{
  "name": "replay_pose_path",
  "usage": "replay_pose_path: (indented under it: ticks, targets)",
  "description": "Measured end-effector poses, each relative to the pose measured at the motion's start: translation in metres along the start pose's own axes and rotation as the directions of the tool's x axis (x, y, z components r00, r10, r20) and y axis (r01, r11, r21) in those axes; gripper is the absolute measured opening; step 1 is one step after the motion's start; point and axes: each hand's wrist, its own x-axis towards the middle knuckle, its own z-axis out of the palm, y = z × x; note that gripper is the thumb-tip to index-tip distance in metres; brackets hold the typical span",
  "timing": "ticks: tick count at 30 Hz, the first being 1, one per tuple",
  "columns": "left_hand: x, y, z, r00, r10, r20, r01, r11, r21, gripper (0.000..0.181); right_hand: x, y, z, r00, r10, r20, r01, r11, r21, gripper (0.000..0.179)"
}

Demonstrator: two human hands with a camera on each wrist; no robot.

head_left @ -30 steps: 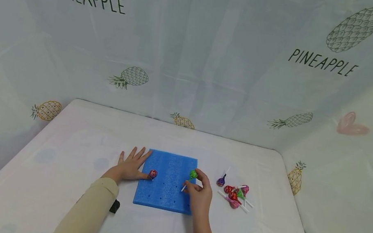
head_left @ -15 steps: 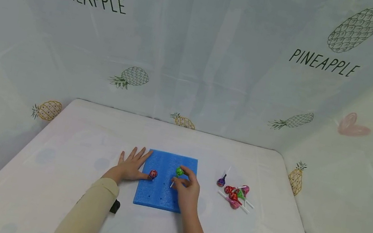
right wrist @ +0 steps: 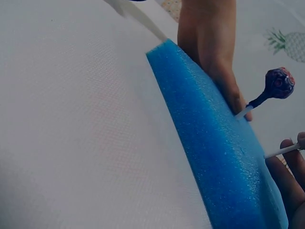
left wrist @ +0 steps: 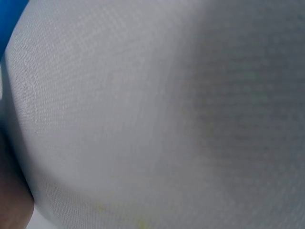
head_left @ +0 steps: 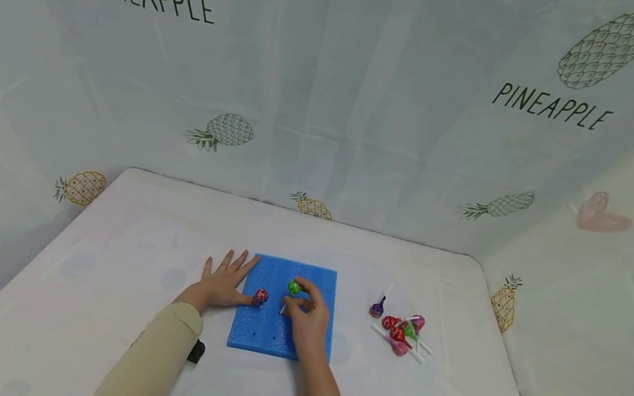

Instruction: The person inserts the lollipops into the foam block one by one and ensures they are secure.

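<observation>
A blue foam board [head_left: 260,340] with small holes lies on the table. My left hand [head_left: 221,286] is spread flat at its left edge, the thumb resting on the board beside a lollipop in a red wrapper [head_left: 261,296], which stands upright in it. In the right wrist view this lollipop's wrapper [right wrist: 279,85] shows dark blue and red, its stick in the foam. My right hand [head_left: 311,321] pinches a green lollipop [head_left: 293,287] over the middle of the board. Its white stick [right wrist: 281,151] points down, the tip right at the foam surface.
To the board's right lies a loose pile of several lollipops [head_left: 400,332], red, pink and green. A purple lollipop [head_left: 377,307] lies just beside them. The white cloth [left wrist: 143,114] fills most of the left wrist view. Pineapple-print curtains [head_left: 336,88] hang behind the table.
My right hand has carried the green lollipop leftward from the board's right edge to near its middle. My left hand and the red lollipop have stayed in place.
</observation>
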Motion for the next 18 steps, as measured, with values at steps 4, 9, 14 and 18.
replay_pose_path:
  ticks: [4,9,14,18]
  targets:
    - [-0.0007,0.0014,-0.0006,1.0,-0.003,0.005,0.003,1.0,-0.003,0.103,0.002,0.0069,0.002,1.0,0.005,-0.01,-0.005,1.0,-0.009,0.041]
    - [0.0004,0.0005,0.0001,1.0,-0.007,0.009,0.007,1.0,0.001,0.104,0.0027,0.0104,0.0034,1.0,-0.012,-0.018,0.012,1.0,0.007,0.042]
    - [-0.0006,0.0013,-0.0012,1.0,-0.006,0.009,0.006,1.0,0.01,0.104,0.0022,0.011,0.0052,1.0,-0.018,-0.019,0.018,1.0,-0.004,0.042]
    - [-0.0043,0.0051,-0.0053,1.0,-0.009,0.012,0.008,1.0,0.007,0.105,0.0008,0.0091,0.0061,1.0,-0.003,-0.019,0.003,0.999,-0.048,0.041]
